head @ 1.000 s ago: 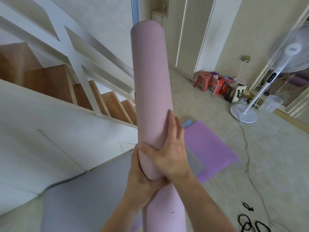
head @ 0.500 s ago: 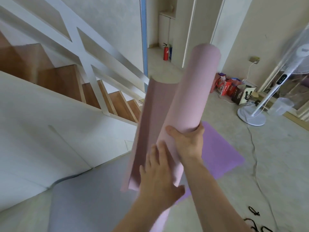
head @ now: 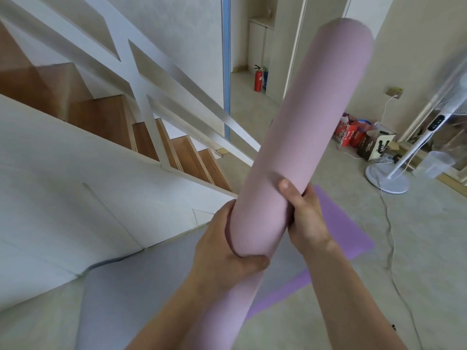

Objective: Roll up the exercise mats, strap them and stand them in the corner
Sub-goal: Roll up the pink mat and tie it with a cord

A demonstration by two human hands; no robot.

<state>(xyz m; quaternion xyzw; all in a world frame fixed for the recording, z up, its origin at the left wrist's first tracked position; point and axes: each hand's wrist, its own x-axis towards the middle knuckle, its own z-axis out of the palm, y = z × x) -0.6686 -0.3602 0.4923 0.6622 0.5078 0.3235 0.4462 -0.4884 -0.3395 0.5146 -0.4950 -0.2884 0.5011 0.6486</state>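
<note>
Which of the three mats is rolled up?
The pink mat, a tilted roll gripped by the left hand and the right hand. The grey mat and the purple mat lie flat on the floor.

The pale beige floor (head: 417, 248) carries a grey mat (head: 141, 281) spread flat along the foot of the white stair wall, and a purple mat (head: 348, 238) lying flat just to its right, the two meeting edge to edge. Further right stand the round white base of a fan (head: 388, 178) and a clear plastic container (head: 437, 164) beside it, with a thin white cable (head: 390, 248) trailing over the floor past the purple mat. Against the far wall sit red printed cartons (head: 347, 133) and a brown box (head: 374, 145), and a red fire extinguisher (head: 257, 78) stands in the passage beyond.
</note>
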